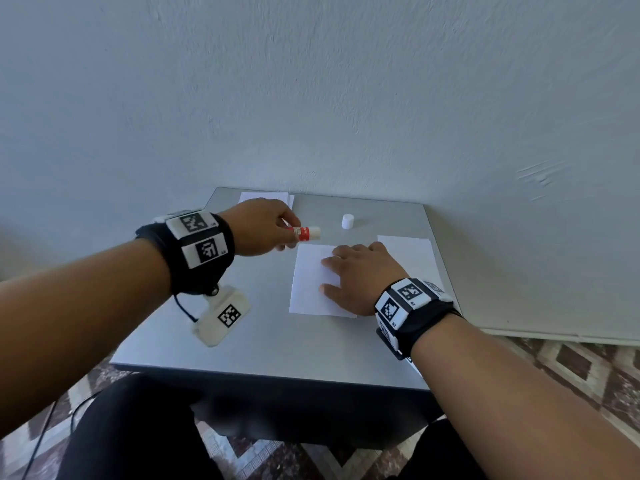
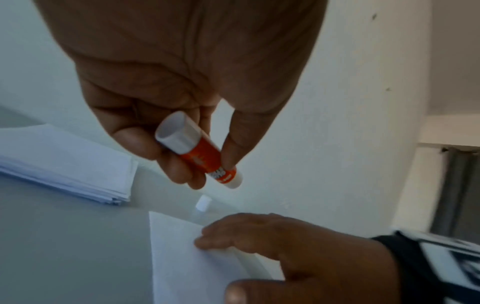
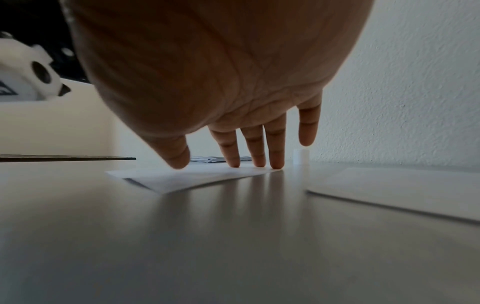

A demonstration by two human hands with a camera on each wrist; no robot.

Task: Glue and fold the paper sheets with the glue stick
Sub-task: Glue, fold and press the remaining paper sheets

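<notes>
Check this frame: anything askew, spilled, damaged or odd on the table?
Nothing stands out. The cap stands apart on the table, as expected with the glue stick open in the left hand. The right hand presses the sheet flat.

Grey smooth-topped table bears: white paper sheet under the right hand; second white sheet beyond it; white paper stack behind the left hand; small white cylindrical cap upright between.
</notes>
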